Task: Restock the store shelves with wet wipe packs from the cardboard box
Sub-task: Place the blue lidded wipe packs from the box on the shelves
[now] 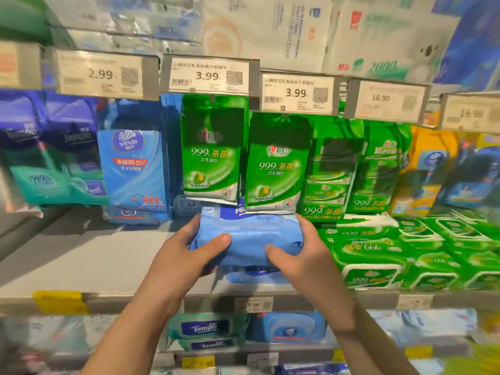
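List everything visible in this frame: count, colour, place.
blue wipe pack: one, light blue, held over the grey shelf, centre
second blue pack: one, blue, lying on the shelf under the held one
grey shelf: one, bare stretch at left
hanging green packs: two clear ones, green, centre, more green packs to their right
Vinda pack: one in front, blue, hanging left of the green ones
stacked green packs: several, count unclear, on the shelf at right
price tags: at least five, white, rail above
Tempo packs: two, teal, shelf below
left hand: grips the held pack's left end
right hand: grips its right end
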The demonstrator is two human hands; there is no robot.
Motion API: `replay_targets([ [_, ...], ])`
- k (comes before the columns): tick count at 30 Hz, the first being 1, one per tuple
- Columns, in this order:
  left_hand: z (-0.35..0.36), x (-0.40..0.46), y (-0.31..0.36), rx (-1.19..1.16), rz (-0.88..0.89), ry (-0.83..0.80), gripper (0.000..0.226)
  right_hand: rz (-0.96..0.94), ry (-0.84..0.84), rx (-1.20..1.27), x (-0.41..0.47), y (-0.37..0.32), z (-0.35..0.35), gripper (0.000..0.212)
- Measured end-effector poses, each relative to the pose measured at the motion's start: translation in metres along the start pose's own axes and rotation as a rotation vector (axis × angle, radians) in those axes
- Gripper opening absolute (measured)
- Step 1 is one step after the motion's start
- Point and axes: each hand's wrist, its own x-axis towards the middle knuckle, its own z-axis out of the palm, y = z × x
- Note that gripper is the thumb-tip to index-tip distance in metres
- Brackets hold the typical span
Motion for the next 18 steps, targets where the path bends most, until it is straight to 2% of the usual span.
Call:
replay_targets([
  [4,0.010,0.018,-0.001,0.100,-0.004,-0.045,0.040,-0.004,0.018,0.099,0.017,0.008,-0.009,0.042],
  [12,0.025,0.052,-0.018,0.419,0.037,0.022,0.042,-0.185,0.019,-0.189,0.038,0.023,-0.028,0.028],
  [14,0.027,0.054,-0.018,0.497,0.057,0.041,0.038,-0.212,0.027,-0.291,0.045,0.027,-0.028,0.037],
  [16,0.030,0.053,-0.018,0.564,0.081,0.060,0.035,-0.233,0.051,-0.417,0.052,0.033,-0.027,0.062],
  [18,0.033,0.054,-0.019,0.598,0.096,0.075,0.033,-0.269,0.104,-0.566,0.058,0.039,-0.024,0.078],
])
